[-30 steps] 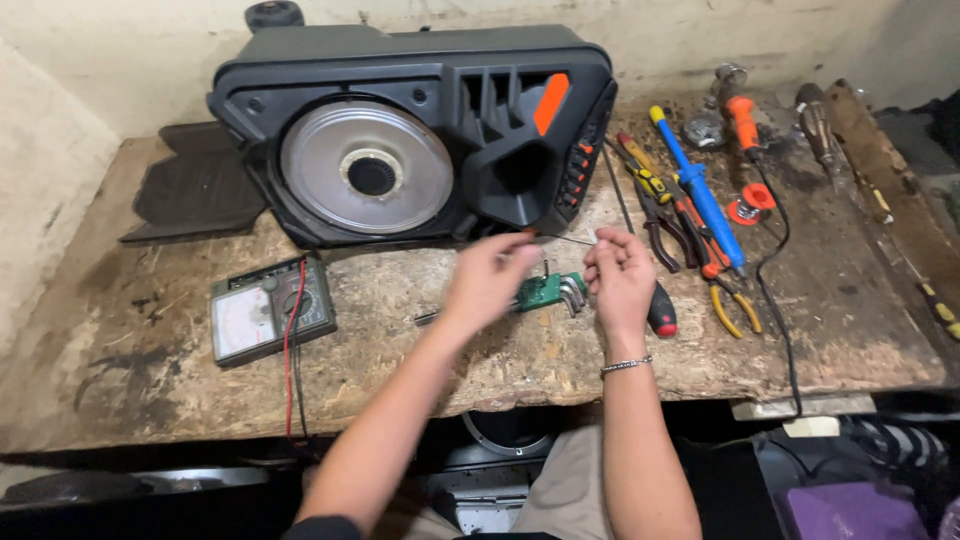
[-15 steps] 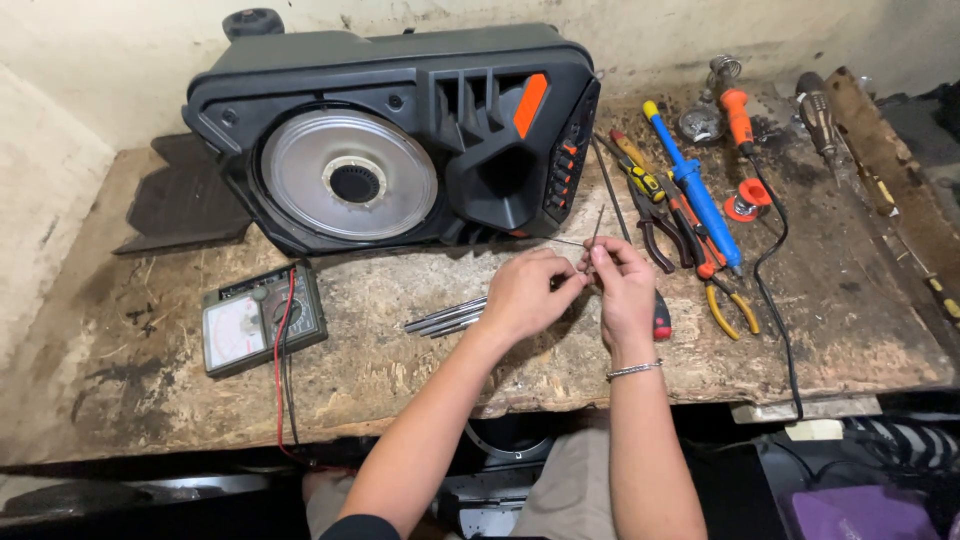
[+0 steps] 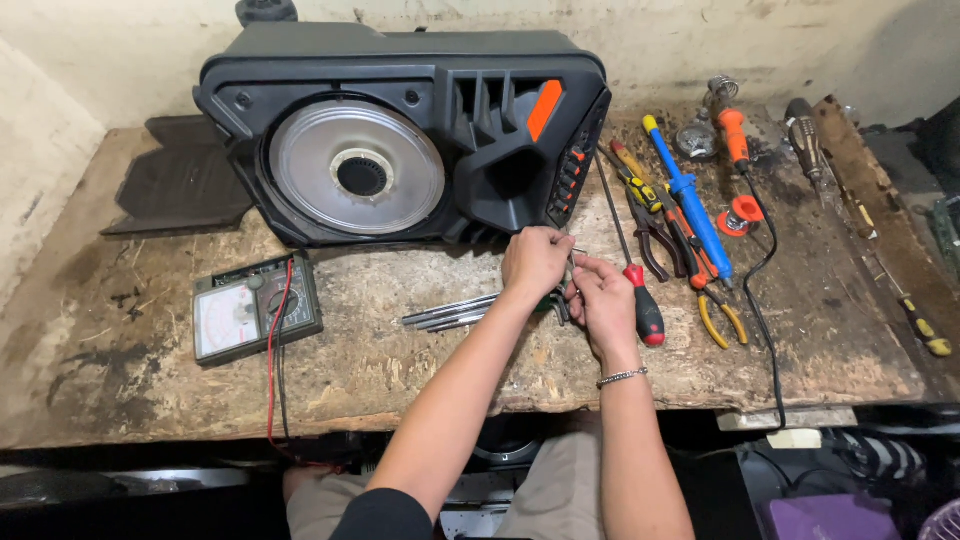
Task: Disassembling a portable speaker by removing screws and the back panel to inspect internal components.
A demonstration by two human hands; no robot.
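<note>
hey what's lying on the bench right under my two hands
Under the left hand and right hand, thin metal rods stick out leftward on the wooden bench. A red-handled screwdriver lies beside the right hand. What the fingers pinch is covered.

1. A worn wooden workbench (image 3: 420, 350) with a rough, stained top is seen carrying everything.
2. A large black speaker housing (image 3: 400, 130) with a silver cone and an orange accent is stood at the back.
3. A dark flat panel (image 3: 180, 185) is laid to its left.
4. An analog multimeter (image 3: 255, 305) with red and black leads is placed near the front left.
5. Metal tweezers (image 3: 450, 312) are laid at the middle.
6. A red-handled screwdriver (image 3: 645, 310), a blue-handled tool (image 3: 690, 200), pliers (image 3: 720, 315) and an orange soldering iron (image 3: 732, 130) are spread at the right.
</note>
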